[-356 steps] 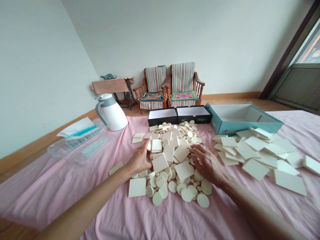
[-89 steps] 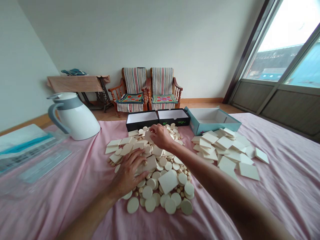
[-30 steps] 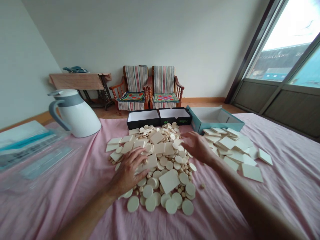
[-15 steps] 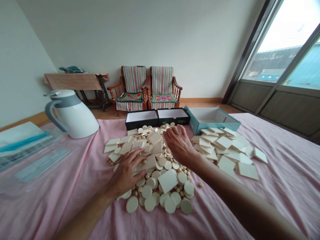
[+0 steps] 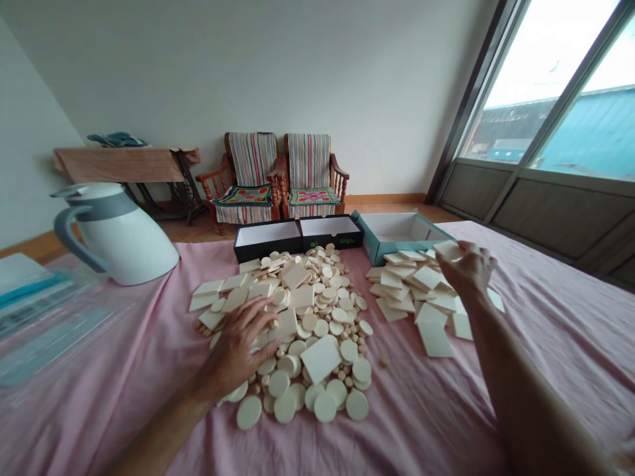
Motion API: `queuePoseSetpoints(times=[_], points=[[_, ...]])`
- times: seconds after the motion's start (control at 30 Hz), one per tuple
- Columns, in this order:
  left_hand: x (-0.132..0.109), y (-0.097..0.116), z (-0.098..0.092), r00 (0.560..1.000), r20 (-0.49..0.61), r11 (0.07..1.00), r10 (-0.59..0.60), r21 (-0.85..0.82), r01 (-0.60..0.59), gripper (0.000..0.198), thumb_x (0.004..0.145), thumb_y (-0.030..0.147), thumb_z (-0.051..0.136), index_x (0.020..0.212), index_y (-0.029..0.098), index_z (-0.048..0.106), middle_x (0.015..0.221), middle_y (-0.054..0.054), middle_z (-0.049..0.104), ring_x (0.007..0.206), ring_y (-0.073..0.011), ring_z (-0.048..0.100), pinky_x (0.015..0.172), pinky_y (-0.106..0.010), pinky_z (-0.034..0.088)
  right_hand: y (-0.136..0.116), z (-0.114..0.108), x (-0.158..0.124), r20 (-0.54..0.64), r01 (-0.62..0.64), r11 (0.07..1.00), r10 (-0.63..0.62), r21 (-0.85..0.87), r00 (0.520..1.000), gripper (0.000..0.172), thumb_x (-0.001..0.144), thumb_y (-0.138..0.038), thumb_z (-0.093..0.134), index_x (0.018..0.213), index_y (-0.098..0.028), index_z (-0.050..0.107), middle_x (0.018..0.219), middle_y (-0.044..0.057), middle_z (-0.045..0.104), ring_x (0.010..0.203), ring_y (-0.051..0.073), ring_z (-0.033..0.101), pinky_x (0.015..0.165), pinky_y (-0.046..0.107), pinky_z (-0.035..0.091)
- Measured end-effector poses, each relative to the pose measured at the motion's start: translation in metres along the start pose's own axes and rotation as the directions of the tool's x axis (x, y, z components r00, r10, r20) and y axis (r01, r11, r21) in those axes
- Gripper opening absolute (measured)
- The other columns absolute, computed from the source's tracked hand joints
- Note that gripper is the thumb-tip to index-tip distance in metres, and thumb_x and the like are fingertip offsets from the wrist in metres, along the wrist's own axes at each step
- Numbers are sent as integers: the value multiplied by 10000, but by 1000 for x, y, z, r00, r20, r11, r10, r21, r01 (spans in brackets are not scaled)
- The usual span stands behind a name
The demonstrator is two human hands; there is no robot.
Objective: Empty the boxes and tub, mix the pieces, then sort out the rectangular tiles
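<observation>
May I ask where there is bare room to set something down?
The pink fabric cloth lies bare in front of the mixed pile of cream discs and squares, between it and the white-and-grey jug, and right of the pile of cream square tiles. Both piles are crowded; a small beige piece lies between them.

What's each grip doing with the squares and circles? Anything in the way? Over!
Left grip: open, resting on mixed pile. Right grip: holding square tile at pile of squares. Stray small piece beside mixed pile, seems to block neither.
</observation>
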State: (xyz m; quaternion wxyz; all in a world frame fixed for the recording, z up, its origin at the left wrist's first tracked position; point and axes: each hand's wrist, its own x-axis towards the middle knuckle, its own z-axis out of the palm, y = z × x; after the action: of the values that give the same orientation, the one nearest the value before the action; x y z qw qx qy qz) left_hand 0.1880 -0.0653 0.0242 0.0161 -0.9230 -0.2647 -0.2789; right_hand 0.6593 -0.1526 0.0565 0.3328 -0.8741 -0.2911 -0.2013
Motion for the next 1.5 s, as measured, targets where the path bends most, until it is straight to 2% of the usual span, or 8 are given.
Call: queuePoseSetpoints(times=[0.33,0.5,0.57,0.73,0.93,1.1,1.37,1.5], points=[[1,0,0,1000,-7,1000,-4,-18,4,244,856,332,593,1077,230,613,1321,-85,547,1275,-274,467,1033,-440,426,18,17,7,155,-194,971,172,137,973,432,800,-319,461,1103,-98,673,963,200,678,832,296,613,699,417,464],[1,3,-1,1000,14,999,-20,-26,20,232,850,306,604,1067,222,602,1320,-89,547,1274,-270,464,1044,-447,412,-40,7,-26,195,49,956,-108,289,975,376,821,-270,449,1092,-127,667,1003,161,686,891,257,643,770,385,481],[1,5,-2,999,10,999,-34,-31,34,214,845,298,610,1043,219,604,1320,-88,548,1278,-270,461,1043,-444,415,-76,0,-54,296,212,876,-360,433,885,281,809,-247,493,997,-173,689,891,90,706,803,215,659,765,346,490],[1,6,-3,999,7,998,-46,-38,46,169,848,285,601,1000,212,605,1311,-95,556,1278,-275,462,1043,-452,417,-153,-12,-126,323,529,535,-836,659,443,271,813,-214,588,1077,-188,644,1051,91,673,981,215,612,873,358,453],[-1,2,-1,999,19,998,-47,-30,48,186,848,307,613,1007,210,604,1330,-90,540,1282,-281,456,1046,-451,417,-189,-4,-159,431,652,546,-832,525,350,316,787,-266,636,1089,-171,634,1101,113,637,1054,262,546,889,397,389],[-2,0,-1,1000,19,1000,-21,-21,22,201,857,308,609,1036,217,596,1322,-90,541,1268,-271,468,1041,-445,418,-180,-8,-156,368,678,571,-820,464,439,340,765,-270,637,1094,-190,614,1093,103,623,1034,264,520,873,388,375],[1,2,-3,1000,-4,1000,10,-6,-10,172,863,281,586,1018,208,592,1294,-92,566,1262,-273,475,1026,-451,425,-91,-11,-69,202,400,910,-413,104,888,391,793,-419,566,1091,-176,643,1055,131,634,1005,304,539,878,449,383],[2,3,-2,1000,-15,1000,9,-4,-9,173,856,267,585,1019,208,591,1293,-91,566,1261,-273,473,1019,-449,426,-43,-3,-24,120,159,986,-153,-45,981,451,783,-476,558,1099,-168,657,1055,151,645,997,326,554,840,464,401]])
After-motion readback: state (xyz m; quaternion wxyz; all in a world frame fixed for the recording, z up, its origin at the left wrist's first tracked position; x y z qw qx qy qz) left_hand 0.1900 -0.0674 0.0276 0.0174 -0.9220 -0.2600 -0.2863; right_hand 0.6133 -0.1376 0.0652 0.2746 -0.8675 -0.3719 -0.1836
